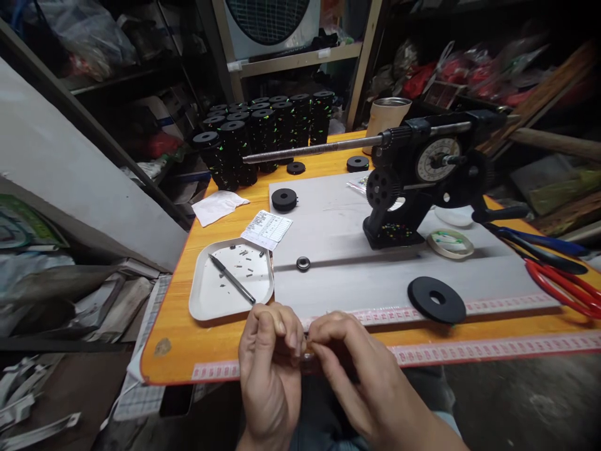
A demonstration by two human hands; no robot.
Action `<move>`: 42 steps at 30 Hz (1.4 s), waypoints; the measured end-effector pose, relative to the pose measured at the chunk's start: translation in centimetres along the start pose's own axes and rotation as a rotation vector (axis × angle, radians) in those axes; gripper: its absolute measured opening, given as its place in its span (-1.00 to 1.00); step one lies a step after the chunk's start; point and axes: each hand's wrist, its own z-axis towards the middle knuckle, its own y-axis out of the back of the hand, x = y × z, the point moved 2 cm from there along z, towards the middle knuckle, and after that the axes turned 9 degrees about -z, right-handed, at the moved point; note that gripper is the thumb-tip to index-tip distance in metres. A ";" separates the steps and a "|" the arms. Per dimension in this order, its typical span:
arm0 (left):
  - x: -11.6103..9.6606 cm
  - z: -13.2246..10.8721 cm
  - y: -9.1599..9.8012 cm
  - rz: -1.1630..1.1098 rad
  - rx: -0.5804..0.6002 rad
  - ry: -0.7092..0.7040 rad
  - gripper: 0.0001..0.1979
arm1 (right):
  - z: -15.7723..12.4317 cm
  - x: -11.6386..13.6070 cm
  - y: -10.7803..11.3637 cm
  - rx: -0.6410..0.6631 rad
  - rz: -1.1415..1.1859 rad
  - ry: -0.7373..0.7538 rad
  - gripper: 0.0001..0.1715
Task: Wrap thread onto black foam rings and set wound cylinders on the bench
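My left hand (271, 360) is closed at the table's front edge, palm turned up and fingers curled in. Beside it, my right hand (354, 369) has thumb and forefinger pinched together. The fingertips of both hands nearly meet, and what they hold is too small to make out. A white tray (196, 299) lies just beyond the left hand, with a dark pen (232, 279) and small dark bits in it. Beyond the hands sits a small black ring (303, 264). A larger black disc (436, 300) with a centre hole lies to the right.
A hand-cranked winding machine (413, 169) with a long threaded rod (310, 150) stands on the grey board (328, 225). Stacked black spools (263, 134) fill the back left. Red-handled pliers (561, 288) and a tape roll (450, 243) lie right. Measuring tape (493, 352) runs along the front edge.
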 end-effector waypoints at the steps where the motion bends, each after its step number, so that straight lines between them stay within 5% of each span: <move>1: 0.0 0.0 0.0 0.002 0.001 -0.002 -0.68 | 0.0 0.0 0.1 -0.012 0.023 -0.014 -0.75; 14: 0.1 -0.3 0.3 0.066 0.046 -0.037 -0.69 | 0.6 0.2 0.6 -0.107 -0.087 -0.022 -0.82; 42: -0.1 -0.1 0.0 0.023 0.006 0.024 -0.68 | 0.6 -0.1 1.1 -0.033 -0.043 -0.035 -0.83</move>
